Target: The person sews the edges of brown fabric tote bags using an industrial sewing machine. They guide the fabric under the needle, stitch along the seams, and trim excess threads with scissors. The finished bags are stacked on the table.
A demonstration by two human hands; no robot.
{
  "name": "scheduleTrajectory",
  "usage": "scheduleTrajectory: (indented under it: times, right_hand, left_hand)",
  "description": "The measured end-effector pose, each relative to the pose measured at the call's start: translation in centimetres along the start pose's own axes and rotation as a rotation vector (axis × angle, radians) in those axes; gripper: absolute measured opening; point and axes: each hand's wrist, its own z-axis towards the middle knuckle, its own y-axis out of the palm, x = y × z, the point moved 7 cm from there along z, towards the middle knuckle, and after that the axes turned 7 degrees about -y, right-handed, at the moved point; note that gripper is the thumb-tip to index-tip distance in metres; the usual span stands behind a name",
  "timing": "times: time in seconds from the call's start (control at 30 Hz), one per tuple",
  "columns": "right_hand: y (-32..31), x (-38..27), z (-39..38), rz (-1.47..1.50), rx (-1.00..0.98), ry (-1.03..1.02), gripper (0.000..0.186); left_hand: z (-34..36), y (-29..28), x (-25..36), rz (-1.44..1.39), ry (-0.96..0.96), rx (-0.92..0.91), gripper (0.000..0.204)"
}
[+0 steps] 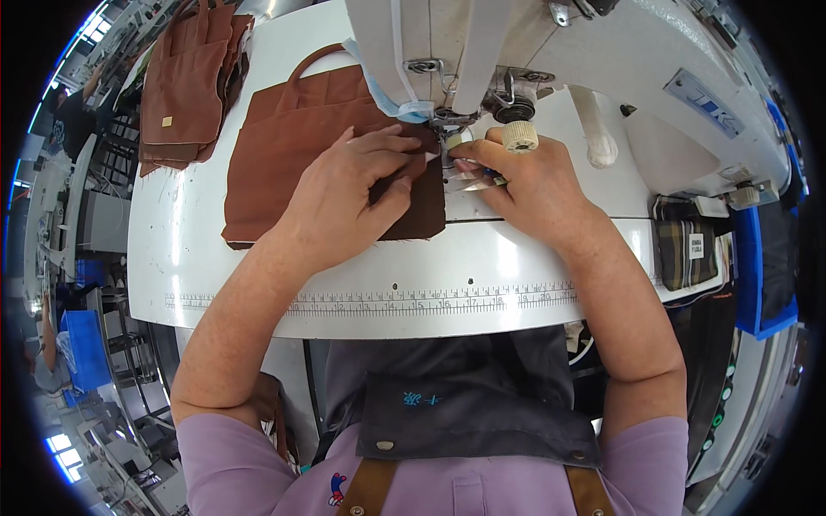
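Observation:
A reddish-brown bag piece [275,163] with a curved handle lies on the white sewing machine table, its dark brown edge [428,202] beside the needle area. My left hand [344,193] rests on this piece, fingers spread and pressing near the machine's presser foot [446,138]. On the other side of the foot is my right hand [542,185], its thumb and fingers closed close to the needle. Silver blades of what look like thread snips [467,182] stick out from under its fingers. The needle tip itself is hidden among fingers and machine parts.
The white sewing machine head [637,77] overhangs the work. More brown bag pieces [185,95] are stacked at the back left. A printed ruler [413,303] runs along the table's front edge. At the right lie a plaid fabric bundle [684,249] and a blue bin [766,284].

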Motion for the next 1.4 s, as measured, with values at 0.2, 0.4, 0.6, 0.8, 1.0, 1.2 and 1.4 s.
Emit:
scheduleTrajectory:
  times: [0.2, 0.4, 0.6, 0.8, 1.0, 1.2, 1.4]
  right_hand:
    - [0.2, -0.2, -0.1, -0.005, 0.052, -0.072, 0.021]
    - [0.1, -0.7, 0.1, 0.026, 0.046, -0.094, 0.018]
    - [-0.4, -1.3, -0.1, 0.060, 0.077, -0.145, 0.014]
    - [-0.2, -1.3, -0.2, 0.061, 0.062, -0.153, 0.015]
    - [-0.4, -1.5, -0.3, 0.126, 0.068, -0.200, 0.017]
    - [-0.9, -3.3, -0.6, 0.166, 0.052, -0.368, 0.017]
    - [-0.8, -4.3, -1.0, 0.096, 0.019, -0.442, 0.015]
  left_hand:
    - [-1.5, -2.2, -0.3, -0.173, -0.199, 0.005, 0.050]
    - [-1.9, -0.2, 2.0, 0.229, 0.117, 0.149, 0.037]
    - [-2.5, 0.9, 2.7, 0.044, 0.194, 0.112, 0.015]
    - [-2.9, 0.8, 2.7, 0.061, 0.236, 0.106, 0.015]
    - [-2.6, 0.7, 2.9, 0.065, 0.229, 0.085, 0.018]
    - [-2.7, 0.3, 2.3, 0.028, 0.192, 0.130, 0.019]
    - [-2.6, 0.7, 2.3, -0.014, 0.196, 0.054, 0.017]
